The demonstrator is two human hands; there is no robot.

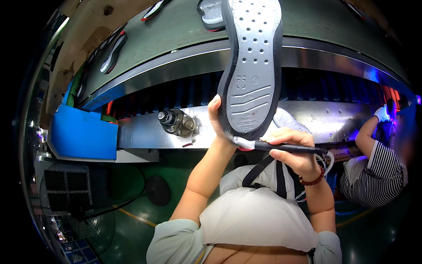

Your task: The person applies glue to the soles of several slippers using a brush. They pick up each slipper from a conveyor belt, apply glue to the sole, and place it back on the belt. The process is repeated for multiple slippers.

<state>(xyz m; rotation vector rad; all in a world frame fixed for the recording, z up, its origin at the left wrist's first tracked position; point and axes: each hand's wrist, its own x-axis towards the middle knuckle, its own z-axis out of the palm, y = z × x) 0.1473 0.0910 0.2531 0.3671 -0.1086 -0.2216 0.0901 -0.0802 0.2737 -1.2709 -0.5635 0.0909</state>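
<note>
A shoe sole (255, 75) with a grey, hole-dotted face and a dark rim is held up in front of me, heel end nearest. My left hand (216, 116) grips it at the heel's left side, thumb against the rim; the other fingers are hidden behind it. My right hand (294, 152) is closed round a black-handled brush (261, 145) with a pale tube at its rear end. Its whitish tip lies at the bottom edge of the heel; I cannot tell whether it touches. Another pale sole (288, 119) lies partly hidden behind my right hand.
Several soles, one of them dark-edged (113, 53), lie on the green conveyor belt (176, 33). A dark-capped clear bottle (176, 122) stands on the metal ledge (140, 132). A blue box (83, 134) and a fan (77, 211) are at left. A person in stripes (373, 180) works at right.
</note>
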